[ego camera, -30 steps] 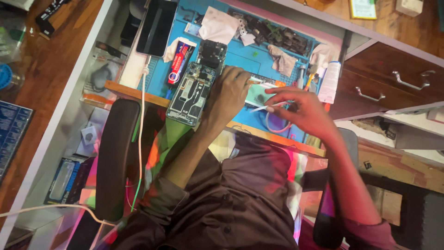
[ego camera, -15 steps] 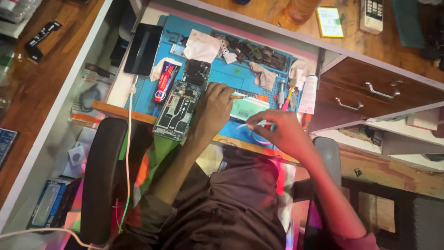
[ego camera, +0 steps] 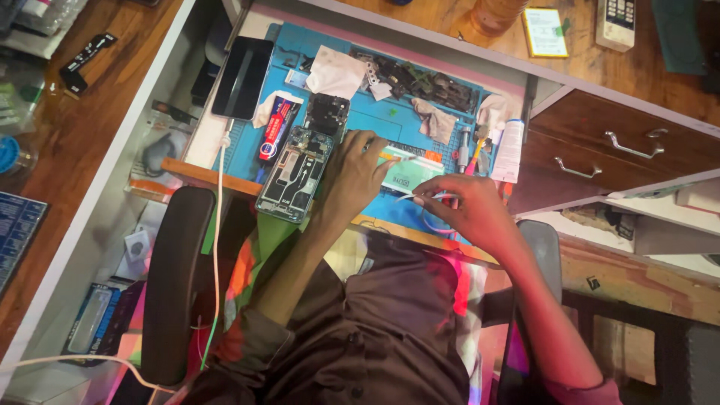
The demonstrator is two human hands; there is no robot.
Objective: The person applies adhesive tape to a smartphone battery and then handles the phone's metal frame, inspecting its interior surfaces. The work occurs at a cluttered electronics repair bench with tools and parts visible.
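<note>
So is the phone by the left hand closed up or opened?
Opened: the phone lies flat on the blue mat with its back off, internal boards and parts exposed, beside the left hand.

Single head camera, looking steeply down, close above blue work mat [ego camera: 390,124]

— Is it bright here?

— Yes, the flat blue rubber work mat [ego camera: 360,120] is well lit, and colours on it look strong. Pink and green light glows on the lap just below the mat.

— Any shine?

— A soft glare sits on the brown wooden drawer front [ego camera: 615,150] to the right of the mat.

— Is it sharp?

— A bit soft. Far from the mat, the edges bend and blur.
</note>
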